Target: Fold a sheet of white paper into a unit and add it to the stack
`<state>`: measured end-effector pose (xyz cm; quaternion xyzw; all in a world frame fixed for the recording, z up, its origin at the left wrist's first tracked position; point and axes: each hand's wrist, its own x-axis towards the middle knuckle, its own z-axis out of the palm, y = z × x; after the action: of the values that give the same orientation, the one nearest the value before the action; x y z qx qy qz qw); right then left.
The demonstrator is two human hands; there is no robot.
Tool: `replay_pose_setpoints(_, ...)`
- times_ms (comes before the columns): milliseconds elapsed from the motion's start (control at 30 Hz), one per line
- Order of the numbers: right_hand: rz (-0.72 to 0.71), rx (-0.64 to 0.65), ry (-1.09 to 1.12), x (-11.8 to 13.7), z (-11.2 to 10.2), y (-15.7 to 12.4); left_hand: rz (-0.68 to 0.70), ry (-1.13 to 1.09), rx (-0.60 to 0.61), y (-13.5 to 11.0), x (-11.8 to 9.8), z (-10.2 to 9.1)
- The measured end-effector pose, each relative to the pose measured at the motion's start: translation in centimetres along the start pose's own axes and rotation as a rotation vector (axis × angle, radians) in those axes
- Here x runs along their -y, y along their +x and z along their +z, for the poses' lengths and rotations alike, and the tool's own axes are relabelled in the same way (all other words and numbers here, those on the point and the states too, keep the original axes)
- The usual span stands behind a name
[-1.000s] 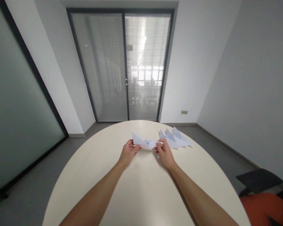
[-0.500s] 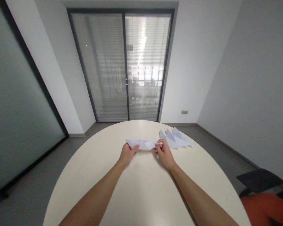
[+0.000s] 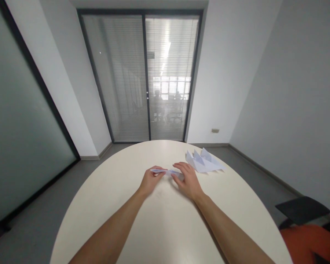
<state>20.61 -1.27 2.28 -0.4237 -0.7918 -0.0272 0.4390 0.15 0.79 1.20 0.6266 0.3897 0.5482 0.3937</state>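
Note:
A folded white paper [image 3: 168, 172], seen nearly edge-on as a thin strip, is held just above the table between my hands. My left hand [image 3: 151, 179] pinches its left end between thumb and fingers. Around the right end is my right hand [image 3: 189, 181], its thumb on the near side and its fingers stretched out above, apart from the thumb. Whether those fingers touch the paper I cannot tell. Just beyond my right hand lie several folded white papers [image 3: 207, 164] with pointed peaks, set close together on the table.
The round cream table [image 3: 159, 220] reaches towards a glass door [image 3: 167, 121] with blinds. At the lower right stands a chair with an orange seat [image 3: 310, 242] and a black part [image 3: 302, 209] beside the table. A frosted glass panel [image 3: 22, 121] is on the left.
The paper has tipped from showing its broad side to nearly edge-on. My right hand's fingers have spread from a pinch at its right end. My left hand has shifted slightly right.

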Motion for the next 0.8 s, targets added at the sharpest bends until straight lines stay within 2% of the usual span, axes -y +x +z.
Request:
replay_pose_setpoints(167,-0.034,0.083,0.006,0.1,0.0,-0.1,0.006,-0.019,0.038,-0.2,-0.5,0.0)
replay_pose_setpoints(367,-0.017,0.107,-0.034,-0.1,0.1,-0.1,-0.030,0.036,0.045,-0.4,-0.7,0.0)
replay_pose_setpoints(500,-0.010,0.155,-0.030,0.1,0.0,0.0,-0.061,0.043,0.034,-0.2,0.0,0.1)
replay_pose_setpoints(600,0.005,0.168,-0.052,0.1,-0.2,0.1,-0.060,0.017,-0.019,0.0,0.9,0.1)
replay_pose_setpoints(700,0.024,0.188,-0.070,-0.1,-0.2,0.1,0.106,0.154,-0.154,0.1,1.0,0.0)
replay_pose_setpoints(767,0.041,0.208,-0.081,-0.2,-0.1,0.1,0.290,0.362,-0.253,0.0,0.5,-0.2)
replay_pose_setpoints(800,0.049,0.217,-0.086,-0.3,-0.1,0.0,0.373,0.472,-0.257,-0.2,0.2,-0.2)
